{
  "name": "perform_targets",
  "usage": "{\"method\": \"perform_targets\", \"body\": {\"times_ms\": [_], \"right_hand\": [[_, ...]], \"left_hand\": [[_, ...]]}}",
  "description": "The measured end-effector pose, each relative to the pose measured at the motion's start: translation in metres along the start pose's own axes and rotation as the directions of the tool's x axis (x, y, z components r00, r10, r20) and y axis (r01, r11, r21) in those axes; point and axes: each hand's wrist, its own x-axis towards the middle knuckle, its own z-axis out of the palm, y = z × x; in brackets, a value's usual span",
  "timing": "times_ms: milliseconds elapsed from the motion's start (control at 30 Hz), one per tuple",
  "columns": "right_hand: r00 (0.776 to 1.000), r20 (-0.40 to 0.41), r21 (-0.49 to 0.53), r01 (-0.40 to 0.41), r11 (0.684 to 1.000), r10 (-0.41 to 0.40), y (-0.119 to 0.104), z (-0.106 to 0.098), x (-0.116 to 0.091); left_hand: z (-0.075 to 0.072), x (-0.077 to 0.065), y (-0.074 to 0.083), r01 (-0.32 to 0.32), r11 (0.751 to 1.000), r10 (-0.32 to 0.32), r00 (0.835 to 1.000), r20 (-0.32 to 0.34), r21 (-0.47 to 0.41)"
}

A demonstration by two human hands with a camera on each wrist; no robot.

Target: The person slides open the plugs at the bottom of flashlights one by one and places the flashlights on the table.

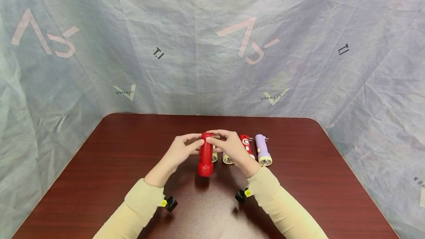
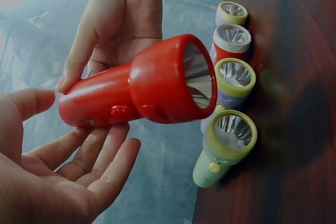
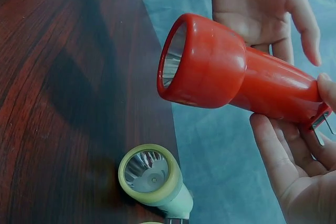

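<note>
A glossy red flashlight point(image 1: 206, 159) is held up above the table between both hands, its lamp end low and toward me. Metal plug prongs point(image 1: 217, 136) stick out from its tail, to the right. My left hand point(image 1: 177, 151) holds the tail end from the left, thumb at the edge and fingers behind the body. From the right, my right hand point(image 1: 235, 148) grips the same end, thumb on the tail and fingers underneath in the right wrist view point(image 3: 299, 182). The flashlight's switch point(image 2: 123, 112) shows in the left wrist view.
Behind and right of my hands lies a row of flashlights: pale green point(image 2: 212, 163), purple with a yellow rim point(image 1: 227, 159), red with a white rim point(image 1: 246, 143), another purple point(image 1: 262, 146). They rest on the dark red-brown table point(image 1: 99, 180). A grey printed cloth point(image 1: 196, 65) surrounds it.
</note>
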Motion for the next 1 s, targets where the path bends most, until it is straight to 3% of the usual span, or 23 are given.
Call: {"method": "perform_targets", "body": {"times_ms": [333,1000], "right_hand": [[0.999,0.029,0.018,-0.022,1.0,0.022,-0.001,0.0,-0.001],[0.998,0.013,0.056,-0.066,0.996,0.066,0.001,0.001,-0.003]], "left_hand": [[0.002,0.001,-0.008,-0.05,0.999,0.05,0.999,0.022,-0.002],[0.005,0.004,-0.012,-0.004,0.998,0.004,1.0,-0.006,-0.062]]}}
